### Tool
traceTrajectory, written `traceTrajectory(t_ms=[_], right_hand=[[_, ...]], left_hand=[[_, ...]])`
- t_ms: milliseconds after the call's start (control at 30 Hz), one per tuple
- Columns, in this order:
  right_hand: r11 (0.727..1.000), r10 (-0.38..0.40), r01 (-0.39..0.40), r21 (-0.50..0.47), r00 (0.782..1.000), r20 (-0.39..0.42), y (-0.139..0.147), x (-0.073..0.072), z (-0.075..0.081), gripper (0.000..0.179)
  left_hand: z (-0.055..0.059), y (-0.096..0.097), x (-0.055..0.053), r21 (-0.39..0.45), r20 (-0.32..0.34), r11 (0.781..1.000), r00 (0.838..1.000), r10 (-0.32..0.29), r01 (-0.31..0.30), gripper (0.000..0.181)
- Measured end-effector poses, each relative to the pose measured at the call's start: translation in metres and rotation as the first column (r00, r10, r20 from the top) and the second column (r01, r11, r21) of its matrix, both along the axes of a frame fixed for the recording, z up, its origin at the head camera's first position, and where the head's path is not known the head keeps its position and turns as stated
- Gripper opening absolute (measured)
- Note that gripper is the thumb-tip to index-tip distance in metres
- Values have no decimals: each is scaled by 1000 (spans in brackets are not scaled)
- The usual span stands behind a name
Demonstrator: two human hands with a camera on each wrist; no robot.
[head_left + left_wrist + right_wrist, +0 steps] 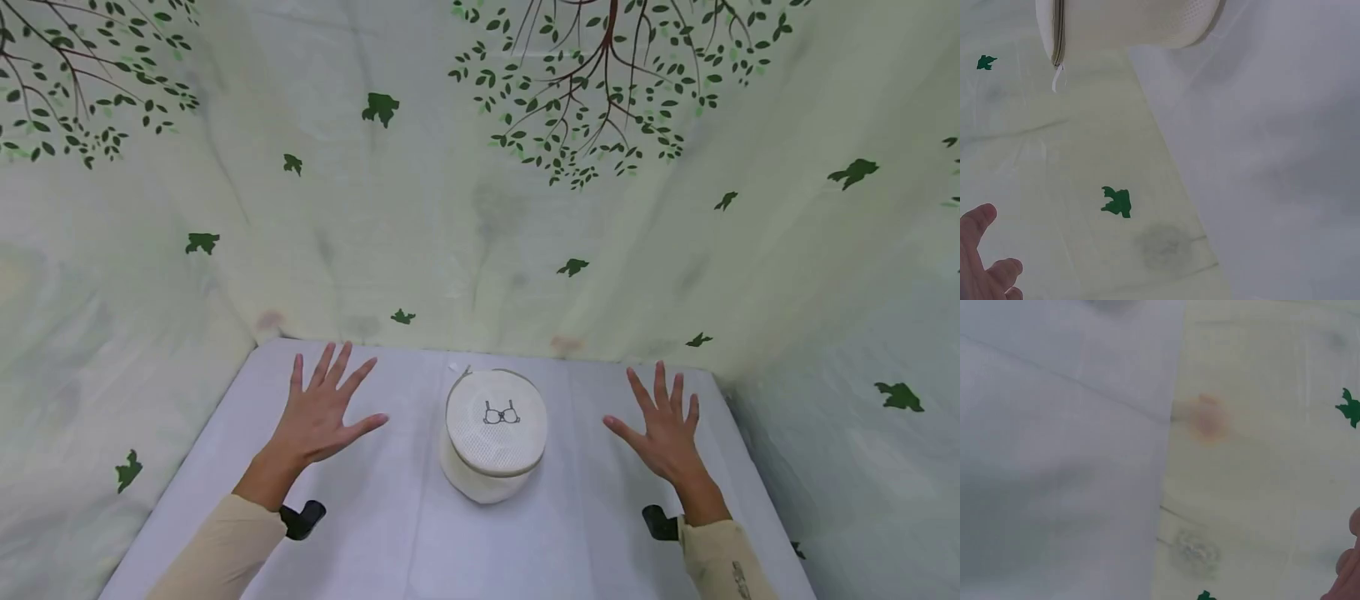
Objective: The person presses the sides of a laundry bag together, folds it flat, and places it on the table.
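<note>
A white mesh bra wash bag (495, 450), round and upright with a bra outline printed on its lid, stands mid-table. Its zipper (1058, 31) and a white pull cord show in the left wrist view. To the left of the bag, my left hand (318, 417) is held with fingers spread and touches nothing. My right hand (663, 429) is on the other side, fingers also spread, holding nothing. Only some fingertips of the left hand (985, 262) and of the right hand (1347, 562) appear in the wrist views.
A white cloth covers the table (375, 533). Behind it and along both sides hangs a pale curtain (450, 217) printed with branches and green leaf shapes. Each wrist wears a black camera mount, one on the left (303, 520) and one on the right (660, 523).
</note>
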State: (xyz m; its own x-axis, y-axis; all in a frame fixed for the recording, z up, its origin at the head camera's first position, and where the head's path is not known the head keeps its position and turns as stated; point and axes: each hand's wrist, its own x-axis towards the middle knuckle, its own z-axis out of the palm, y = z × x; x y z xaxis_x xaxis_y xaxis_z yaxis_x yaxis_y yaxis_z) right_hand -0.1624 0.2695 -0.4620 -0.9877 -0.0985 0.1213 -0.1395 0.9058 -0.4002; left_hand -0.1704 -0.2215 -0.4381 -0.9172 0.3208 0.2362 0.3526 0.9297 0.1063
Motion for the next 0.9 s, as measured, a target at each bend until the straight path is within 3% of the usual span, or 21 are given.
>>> traceTrajectory(t_ms=[233,600,733,900], right_hand=[[998,-2,4,-65,999,33,-10,-6,-5,90],[982,-21,27,-187,999,33,-46,-12,-34,88],[969,-21,28,-246,999,34,-60,-12,-48,88],[934,-28,32,-355,999,18,-74,-12,-62,87]], left_hand=[[-12,9,-4,58,24,998,1000,13,-15,84],[-48,38,-6,216,-82,976,997,5,13,75],[-56,52,-4,262,-35,965,999,19,-9,74],[-67,63,-4,391,62,919,998,33,-54,71]])
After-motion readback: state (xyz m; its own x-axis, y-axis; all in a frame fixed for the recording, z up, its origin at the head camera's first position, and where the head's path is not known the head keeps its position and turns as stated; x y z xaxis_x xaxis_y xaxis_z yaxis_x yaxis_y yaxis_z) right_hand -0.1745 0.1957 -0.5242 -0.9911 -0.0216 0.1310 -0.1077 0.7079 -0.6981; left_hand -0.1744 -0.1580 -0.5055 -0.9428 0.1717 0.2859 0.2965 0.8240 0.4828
